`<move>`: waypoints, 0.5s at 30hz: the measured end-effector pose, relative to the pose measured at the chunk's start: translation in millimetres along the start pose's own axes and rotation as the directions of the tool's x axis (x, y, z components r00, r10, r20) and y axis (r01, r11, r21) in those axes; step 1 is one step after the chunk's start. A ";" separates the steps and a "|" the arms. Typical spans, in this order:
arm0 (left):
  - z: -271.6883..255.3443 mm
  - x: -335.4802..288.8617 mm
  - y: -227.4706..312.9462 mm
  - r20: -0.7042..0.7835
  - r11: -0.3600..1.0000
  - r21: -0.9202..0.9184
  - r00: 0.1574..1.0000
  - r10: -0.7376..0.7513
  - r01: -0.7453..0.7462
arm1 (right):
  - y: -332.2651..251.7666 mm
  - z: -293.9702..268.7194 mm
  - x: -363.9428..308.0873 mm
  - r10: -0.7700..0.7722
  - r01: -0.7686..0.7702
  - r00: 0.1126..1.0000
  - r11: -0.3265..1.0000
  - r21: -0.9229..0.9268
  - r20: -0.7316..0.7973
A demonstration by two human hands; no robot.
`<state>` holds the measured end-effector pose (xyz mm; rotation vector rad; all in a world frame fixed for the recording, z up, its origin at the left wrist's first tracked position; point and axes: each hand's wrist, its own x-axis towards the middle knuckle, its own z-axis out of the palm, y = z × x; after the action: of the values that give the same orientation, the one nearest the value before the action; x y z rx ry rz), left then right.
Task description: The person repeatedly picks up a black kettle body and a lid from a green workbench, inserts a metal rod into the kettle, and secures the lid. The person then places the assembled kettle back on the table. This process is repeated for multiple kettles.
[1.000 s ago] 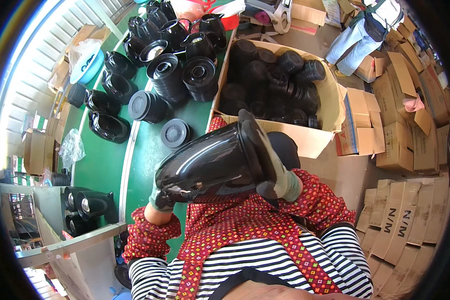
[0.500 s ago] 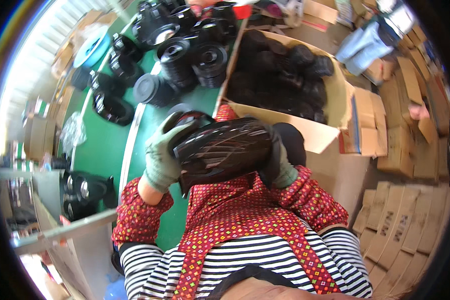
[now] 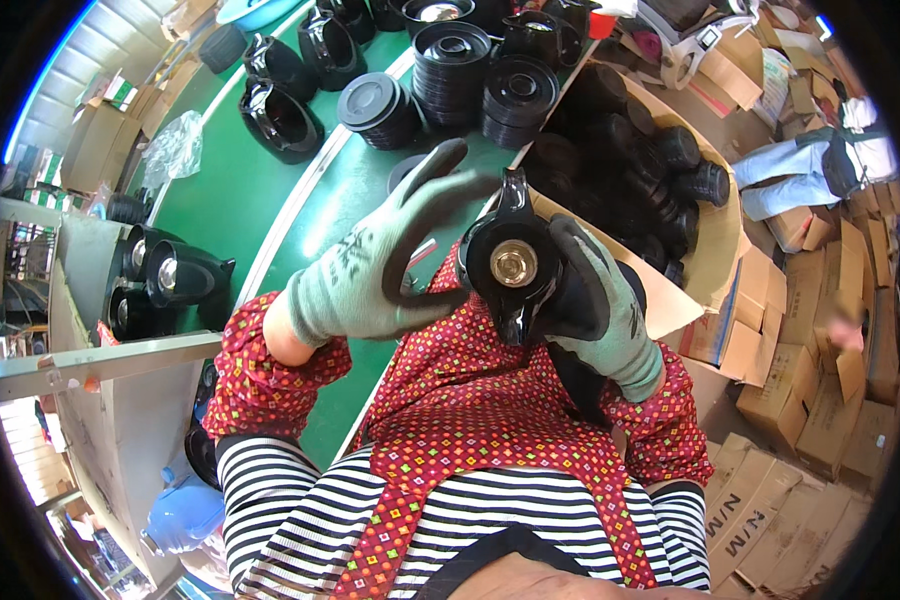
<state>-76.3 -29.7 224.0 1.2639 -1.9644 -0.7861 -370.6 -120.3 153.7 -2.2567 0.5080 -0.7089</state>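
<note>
A glossy black vacuum jug is in front of my apron, its mouth facing me and a round metallic part showing inside. My right hand, in a green glove with dark-coated palm and fingers, grips the jug's right side. On the other side, my left hand, gloved alike, is open, with thumb and fingers spread beside the jug and nothing in them. The jug's lower body is hidden beneath its rim. Beyond my hands, stacks of black round lids stand on the green worktable.
To the right, a cardboard box holds many black round parts. More black jugs stand on the table, and others sit at far left near a metal rail. A clear plastic bag lies on the table's left side. Flattened cartons lie lower right.
The jug, earlier lying sideways between both hands, is now turned with its mouth toward me. My left hand has let go and opened. The view has shifted.
</note>
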 end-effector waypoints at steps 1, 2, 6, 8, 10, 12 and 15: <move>3.2 -1.4 1.1 0.013 0.989 0.143 0.999 0.043 -0.045 | 0.6 -1.6 -1.6 0.003 -0.003 1.000 1.000 -0.003 -0.009; 10.0 -0.2 -1.7 0.029 0.988 0.145 0.998 0.048 -0.052 | 0.9 -3.3 -3.2 0.006 -0.006 1.000 1.000 -0.007 -0.017; 35.0 11.3 -8.3 0.081 0.949 0.306 0.995 0.049 -0.072 | -6.7 -15.4 2.2 -0.036 0.039 0.998 0.996 -0.081 0.045; 38.4 15.4 -11.9 0.106 0.922 0.375 0.992 0.061 -0.097 | -13.0 -16.9 4.0 -0.046 0.054 0.997 0.992 -0.118 0.065; 37.5 19.3 -11.9 0.143 0.889 0.442 0.988 0.059 -0.117 | -14.8 -17.2 2.5 -0.035 0.048 0.996 0.984 -0.169 0.080; 41.1 25.3 -16.5 0.142 0.956 0.255 0.983 0.113 -0.147 | -21.0 -15.6 2.6 -0.014 0.033 0.996 0.973 -0.227 0.084; 44.6 23.7 -14.4 0.081 0.968 0.177 0.983 0.167 -0.179 | -21.6 -11.8 2.2 0.005 0.020 0.997 0.954 -0.300 0.082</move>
<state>-111.4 -50.9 191.2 1.1624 -2.2077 -0.5769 -373.0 -112.9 177.2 -2.5605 0.6013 -0.5697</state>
